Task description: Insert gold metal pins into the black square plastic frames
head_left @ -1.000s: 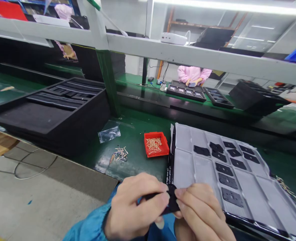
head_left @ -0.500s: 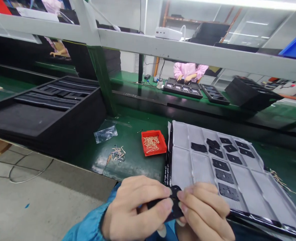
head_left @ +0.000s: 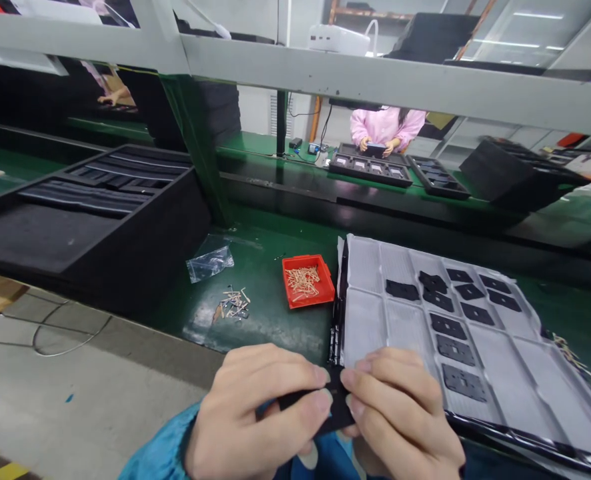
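A small black plate [head_left: 336, 415] is held between both my hands at the bottom middle of the view. My left hand [head_left: 260, 413] pinches its left side with thumb and fingers. On its right side, my right hand [head_left: 400, 413] grips it with the fingertips. The fingers cover much of the plate. Just beyond my right hand lies a grey compartment tray [head_left: 363, 327] with several similar black plates [head_left: 455, 350] in it. A red box [head_left: 305, 301] of thin pale sticks [head_left: 303, 281] stands left of the tray.
Loose sticks [head_left: 234, 303] and a clear plastic bag [head_left: 210, 263] lie on the green table [head_left: 270, 333]. A large black box [head_left: 140, 240] fills the left side. A grey shelf beam [head_left: 375, 73] crosses above. Across the table, a person in pink [head_left: 388, 127] holds a dark object near black trays.
The view has shifted slightly. Both my hands still hold the black plate, which now looks turned, with fewer of its holes showing. The person across has lifted a dark object.
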The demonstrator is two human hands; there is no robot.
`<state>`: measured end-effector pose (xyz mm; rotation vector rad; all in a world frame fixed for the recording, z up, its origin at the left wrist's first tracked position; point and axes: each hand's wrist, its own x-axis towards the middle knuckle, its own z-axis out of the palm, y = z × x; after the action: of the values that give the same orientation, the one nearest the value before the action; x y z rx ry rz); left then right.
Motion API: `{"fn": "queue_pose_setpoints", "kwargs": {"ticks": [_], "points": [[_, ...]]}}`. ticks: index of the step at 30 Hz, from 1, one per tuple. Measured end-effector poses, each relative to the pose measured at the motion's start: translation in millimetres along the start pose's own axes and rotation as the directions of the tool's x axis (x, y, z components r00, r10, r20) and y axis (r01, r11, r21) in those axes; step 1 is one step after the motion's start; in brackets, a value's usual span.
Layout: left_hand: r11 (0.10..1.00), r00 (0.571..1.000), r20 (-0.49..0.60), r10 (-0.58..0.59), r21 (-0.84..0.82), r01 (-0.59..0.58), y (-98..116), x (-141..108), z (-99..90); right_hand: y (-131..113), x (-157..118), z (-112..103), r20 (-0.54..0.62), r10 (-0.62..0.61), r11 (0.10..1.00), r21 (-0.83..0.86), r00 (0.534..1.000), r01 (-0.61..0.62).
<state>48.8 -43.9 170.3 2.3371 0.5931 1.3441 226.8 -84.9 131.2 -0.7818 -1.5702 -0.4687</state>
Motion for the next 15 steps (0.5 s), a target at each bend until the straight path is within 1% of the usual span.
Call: {"fn": "queue_pose_setpoints", "kwargs": {"ticks": [3, 4, 7, 10, 11, 13, 14, 15], "points": [[0.991, 0.991, 0.006, 0.132, -0.007, -0.132, -4, -4, 2.2, -1, 4, -1, 0.006, 0.009, 1.000, -0.025, 1.000, -0.008], [0.988, 0.988, 0.008, 0.153, -0.020, -0.153, -5, -6, 2.9, -2, 5, 0, 0.019, 0.010, 0.999, -0.030, 1.000, -0.009], [0.990, 0.991, 0.016, 0.133, -0.052, -0.132, -6, -10, 5.2, -3, 7, 2, 0.030, -0.046, 0.998, -0.040, 0.998, 0.047], [0.985, 0.986, 0.020, 0.168, -0.031, -0.167, -3, -11, 7.1, -4, 4, 6, -0.045, -0.090, 0.992, -0.094, 0.995, 0.085], [0.987, 0.987, 0.010, 0.161, -0.009, -0.161, -1, -11, 7.5, -5, 2, 6, -0.076, -0.085, 0.991, -0.114, 0.994, 0.076], [0.994, 0.995, -0.034, 0.093, 0.055, -0.091, 4, -12, 7.1, -6, -2, 5, -0.123, -0.083, 0.989, -0.129, 0.989, 0.067], [0.995, 0.997, -0.060, 0.056, 0.092, -0.050, 7, -13, 6.3, -6, -4, 4, -0.103, -0.052, 0.991, -0.126, 0.993, 0.039], [0.992, 0.996, -0.083, 0.022, 0.125, -0.012, 10, -15, 5.1, -6, -5, 2, -0.057, -0.009, 0.993, -0.117, 0.998, 0.003]]}}
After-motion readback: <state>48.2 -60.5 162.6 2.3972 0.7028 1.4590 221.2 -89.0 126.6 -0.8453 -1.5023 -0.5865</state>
